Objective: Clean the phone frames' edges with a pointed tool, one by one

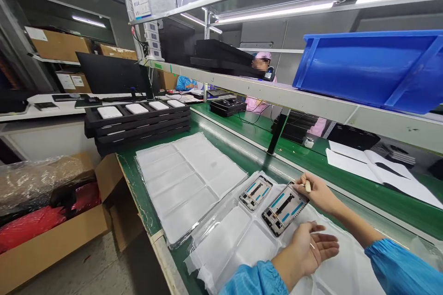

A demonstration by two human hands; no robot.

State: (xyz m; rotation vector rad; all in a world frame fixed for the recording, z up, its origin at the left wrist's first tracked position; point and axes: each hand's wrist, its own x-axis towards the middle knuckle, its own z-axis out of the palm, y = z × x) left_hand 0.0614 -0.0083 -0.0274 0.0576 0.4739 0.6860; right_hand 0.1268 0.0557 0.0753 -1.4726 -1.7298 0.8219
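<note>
My right hand (pixel 316 192) pinches the upper corner of a phone frame (pixel 284 209), a flat metal panel with blue strips and a black flex cable. A small cream-coloured piece shows at the fingers of that hand; its kind is unclear. The panel is tilted above a clear plastic tray (pixel 238 228) lined with white film. Below and beside it my left hand (pixel 308 250) is palm up, fingers apart, holding nothing. A second phone frame (pixel 256 193) lies in a compartment at the tray's far end. Whether the left hand touches the tray is hidden.
Left of the tray lies another film-covered tray stack (pixel 190 179). Black foam trays (pixel 138 124) holding white items stand behind. A blue bin (pixel 370 69) sits on the shelf above. An open notebook (pixel 377 166) lies at right, a cardboard box (pixel 69 235) at lower left. Co-workers sit beyond.
</note>
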